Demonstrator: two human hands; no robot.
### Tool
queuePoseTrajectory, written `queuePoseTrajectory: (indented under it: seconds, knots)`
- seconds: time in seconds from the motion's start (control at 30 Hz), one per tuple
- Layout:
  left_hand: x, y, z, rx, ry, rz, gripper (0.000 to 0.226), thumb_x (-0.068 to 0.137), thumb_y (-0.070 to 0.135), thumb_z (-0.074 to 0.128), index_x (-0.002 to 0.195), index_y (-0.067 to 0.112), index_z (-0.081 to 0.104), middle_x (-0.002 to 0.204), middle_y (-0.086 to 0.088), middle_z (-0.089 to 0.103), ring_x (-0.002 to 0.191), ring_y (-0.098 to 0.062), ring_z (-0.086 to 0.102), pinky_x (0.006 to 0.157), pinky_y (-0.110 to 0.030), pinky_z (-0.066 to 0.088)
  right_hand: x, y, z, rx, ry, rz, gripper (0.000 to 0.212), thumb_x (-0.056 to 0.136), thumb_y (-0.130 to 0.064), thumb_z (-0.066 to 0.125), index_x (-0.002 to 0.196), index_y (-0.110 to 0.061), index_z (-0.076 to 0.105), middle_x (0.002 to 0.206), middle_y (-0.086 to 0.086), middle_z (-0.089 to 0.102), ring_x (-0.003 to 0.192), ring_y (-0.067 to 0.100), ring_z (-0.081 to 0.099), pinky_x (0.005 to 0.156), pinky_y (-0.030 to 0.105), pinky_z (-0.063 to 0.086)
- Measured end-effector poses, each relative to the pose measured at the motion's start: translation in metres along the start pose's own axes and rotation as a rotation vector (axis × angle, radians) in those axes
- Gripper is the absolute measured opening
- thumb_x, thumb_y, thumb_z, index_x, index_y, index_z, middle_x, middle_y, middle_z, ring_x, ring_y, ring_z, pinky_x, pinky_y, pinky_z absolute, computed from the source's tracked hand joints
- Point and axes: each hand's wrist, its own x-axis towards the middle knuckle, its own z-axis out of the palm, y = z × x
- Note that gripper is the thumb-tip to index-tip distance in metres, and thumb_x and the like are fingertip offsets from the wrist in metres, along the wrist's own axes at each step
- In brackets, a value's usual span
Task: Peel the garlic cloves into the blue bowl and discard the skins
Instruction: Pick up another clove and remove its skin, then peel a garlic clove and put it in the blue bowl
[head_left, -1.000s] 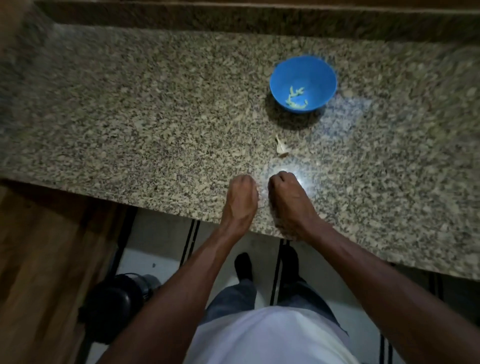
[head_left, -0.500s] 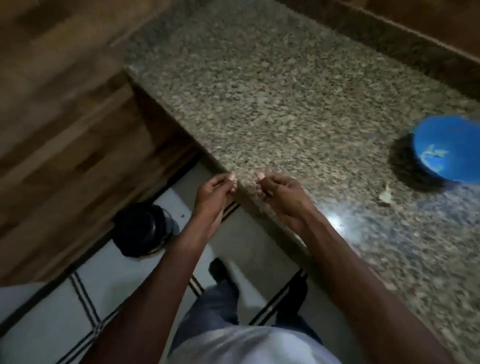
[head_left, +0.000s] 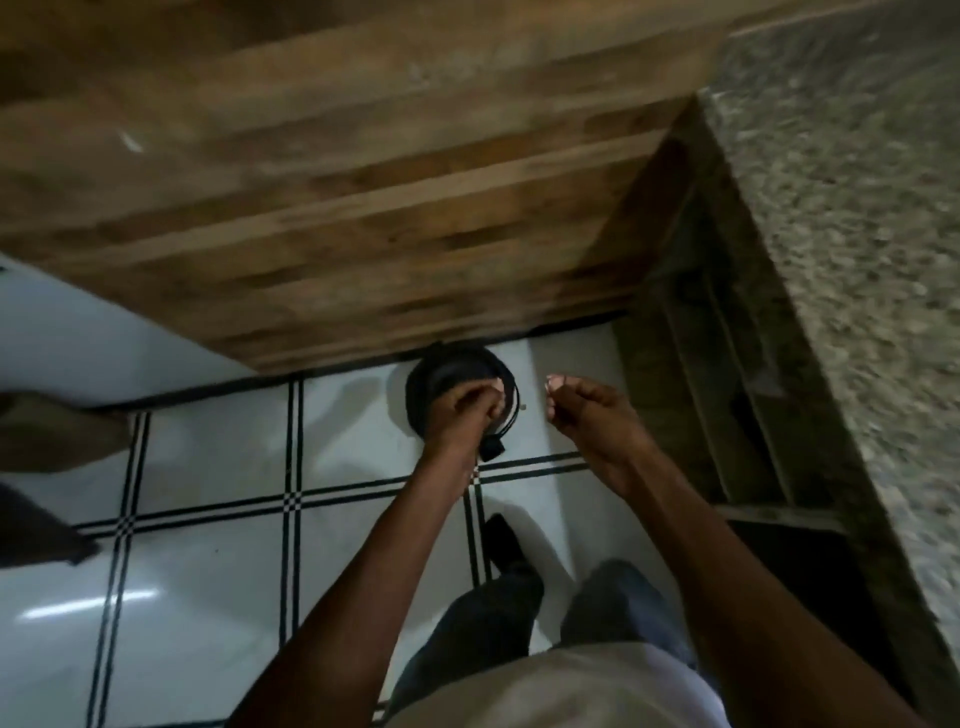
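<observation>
Both hands over black bin

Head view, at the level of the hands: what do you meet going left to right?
White tiled floor → black bin → left hand → right hand → dark open shelving → granite counter.

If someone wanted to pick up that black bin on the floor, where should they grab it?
Probably by the round rim of the black bin, coming straight down from above: its open top faces up. The wooden cabinet blocks its far side, so grip the near or side rim. The left hand hovers over it now, the right hand beside it.
</observation>
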Motion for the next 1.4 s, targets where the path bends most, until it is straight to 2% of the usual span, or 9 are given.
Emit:
queuePoseTrajectory:
  seconds: [0.23, 0.47, 0.67, 0.8, 0.97, 1.07, 1.23, 1.33, 1.4]
  knots:
    - [0.058, -0.005, -0.071, -0.102, 0.117, -0.051, 0.006, 0.097, 0.017, 0.071, 0.096, 0.014, 0.076, 0.097, -0.011, 0.075, 0.095, -0.023, 0.068, 0.097, -0.036, 0.054, 0.070, 0.010, 0.059, -0.099, -0.076, 0.117, 0.009, 0.100, -0.010, 0.066, 0.097, -0.007, 0.074, 0.081, 0.001, 0.072, 0.075, 0.012, 0.067, 0.082, 0.029, 0.057]
    - [0.093, -0.008, -0.106, -0.092, 0.151, -0.079, 0.015, 0.098, 0.014, 0.067, 0.086, 0.005, 0.070, 0.080, -0.013, 0.062, 0.081, -0.024, 0.056, 0.086, -0.038, 0.049, 0.122, 0.019, 0.088, -0.178, -0.079, 0.137, 0.012, 0.097, -0.015, 0.070, 0.101, -0.004, 0.072, 0.092, 0.010, 0.070, 0.087, 0.021, 0.065, 0.095, 0.039, 0.057]
    - [0.135, -0.031, -0.105, -0.094, 0.181, -0.180, 0.012, 0.097, 0.016, 0.069, 0.090, 0.006, 0.073, 0.085, -0.013, 0.068, 0.086, -0.025, 0.060, 0.093, -0.041, 0.051, 0.174, 0.056, 0.108, -0.189, -0.015, 0.247, 0.008, 0.095, -0.015, 0.073, 0.101, -0.009, 0.074, 0.104, 0.014, 0.070, 0.099, 0.026, 0.066, 0.087, 0.034, 0.058]
    - [0.165, -0.058, -0.096, -0.127, 0.187, -0.220, 0.008, 0.095, 0.008, 0.069, 0.087, 0.007, 0.072, 0.086, -0.013, 0.066, 0.086, -0.024, 0.060, 0.087, -0.034, 0.051, 0.205, 0.092, 0.104, -0.153, -0.026, 0.261, 0.029, 0.097, -0.007, 0.068, 0.123, 0.006, 0.067, 0.122, 0.020, 0.068, 0.106, 0.027, 0.067, 0.077, 0.024, 0.062]
    - [0.213, -0.108, -0.084, -0.174, 0.161, -0.251, 0.021, 0.091, -0.004, 0.068, 0.075, 0.009, 0.070, 0.077, -0.010, 0.063, 0.077, -0.018, 0.058, 0.081, -0.032, 0.049, 0.251, 0.143, 0.085, -0.137, 0.032, 0.280, 0.005, 0.096, -0.002, 0.067, 0.096, -0.006, 0.072, 0.092, 0.010, 0.069, 0.082, 0.020, 0.065, 0.067, 0.020, 0.058]
    - [0.248, -0.147, -0.079, -0.186, 0.165, -0.293, 0.028, 0.091, -0.001, 0.070, 0.067, 0.014, 0.069, 0.062, 0.000, 0.060, 0.063, -0.012, 0.053, 0.073, -0.029, 0.047, 0.286, 0.179, 0.077, -0.164, 0.079, 0.313, 0.004, 0.096, -0.002, 0.068, 0.097, -0.006, 0.070, 0.089, 0.009, 0.068, 0.078, 0.020, 0.063, 0.067, 0.022, 0.056]
    - [0.319, -0.208, -0.074, -0.260, 0.244, -0.365, 0.018, 0.085, -0.005, 0.076, 0.084, 0.013, 0.079, 0.082, -0.009, 0.076, 0.082, -0.026, 0.069, 0.083, -0.037, 0.057, 0.356, 0.237, 0.075, -0.219, 0.105, 0.367, 0.013, 0.097, 0.004, 0.065, 0.091, -0.006, 0.070, 0.090, 0.013, 0.068, 0.086, 0.029, 0.063, 0.085, 0.042, 0.055]
    - [0.357, -0.237, -0.074, -0.242, 0.230, -0.358, 0.010, 0.085, -0.002, 0.077, 0.091, 0.006, 0.076, 0.088, -0.011, 0.076, 0.084, -0.026, 0.071, 0.085, -0.037, 0.059, 0.396, 0.271, 0.071, -0.288, 0.117, 0.399, 0.026, 0.096, 0.006, 0.065, 0.082, -0.016, 0.068, 0.081, 0.005, 0.065, 0.076, 0.019, 0.061, 0.081, 0.036, 0.054]
    - [0.379, -0.252, -0.076, -0.208, 0.220, -0.390, 0.010, 0.087, -0.001, 0.076, 0.095, 0.003, 0.074, 0.085, -0.008, 0.075, 0.078, -0.022, 0.070, 0.074, -0.029, 0.060, 0.415, 0.285, 0.070, -0.362, 0.130, 0.431, 0.024, 0.096, -0.001, 0.069, 0.082, -0.019, 0.066, 0.079, 0.001, 0.065, 0.073, 0.015, 0.061, 0.072, 0.026, 0.055]
